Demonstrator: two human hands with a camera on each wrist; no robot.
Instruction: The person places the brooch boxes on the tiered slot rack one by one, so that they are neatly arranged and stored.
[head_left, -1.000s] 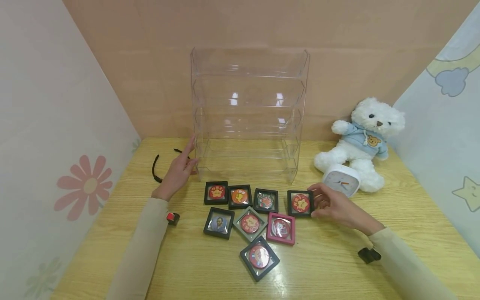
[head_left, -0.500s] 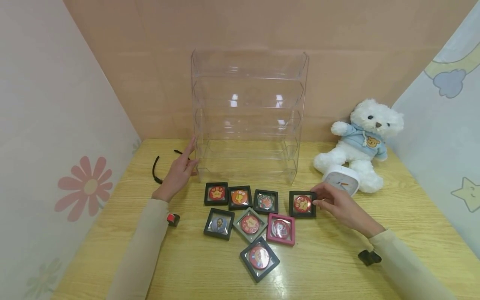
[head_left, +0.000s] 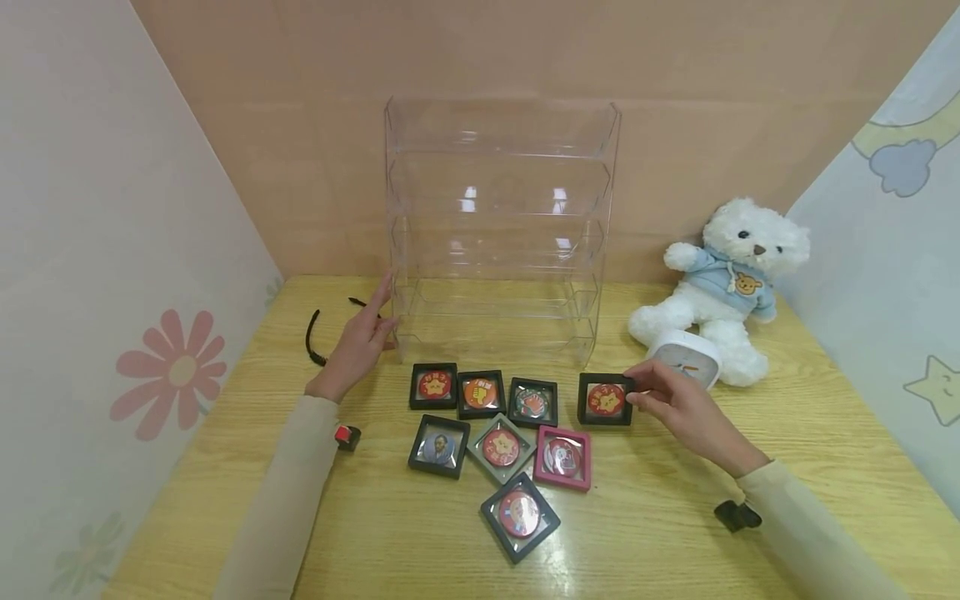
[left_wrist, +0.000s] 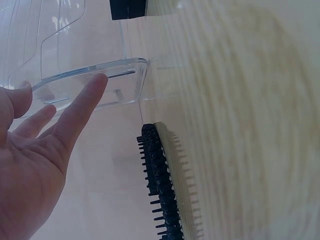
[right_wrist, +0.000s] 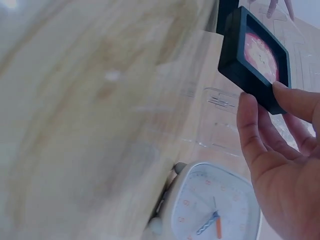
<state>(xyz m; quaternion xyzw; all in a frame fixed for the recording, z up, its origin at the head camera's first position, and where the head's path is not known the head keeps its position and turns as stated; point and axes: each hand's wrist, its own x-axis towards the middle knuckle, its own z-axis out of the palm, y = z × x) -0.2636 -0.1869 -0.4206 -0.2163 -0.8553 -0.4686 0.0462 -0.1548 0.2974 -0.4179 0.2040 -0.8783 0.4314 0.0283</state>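
A clear tiered acrylic rack (head_left: 498, 208) stands at the back of the table. My left hand (head_left: 354, 343) rests against its left side; in the left wrist view the hand's fingers (left_wrist: 90, 97) lie straight along the clear edge. My right hand (head_left: 686, 410) pinches the right edge of a black square frame (head_left: 605, 400) with a red star badge. In the right wrist view, thumb and fingers of the hand (right_wrist: 287, 155) hold the frame (right_wrist: 255, 60) by one corner, raised and tilted.
Several framed badges lie before the rack, including a pink frame (head_left: 562, 457) and a grey-green one (head_left: 501, 447). A white clock (head_left: 684, 360) and a white teddy bear (head_left: 731, 292) are at the right. A black toothed band (left_wrist: 160, 185) lies left of the rack.
The black frame in my right hand has come up off its earlier place, slightly to the right and towards the rack. My left hand has stayed at the rack's side.
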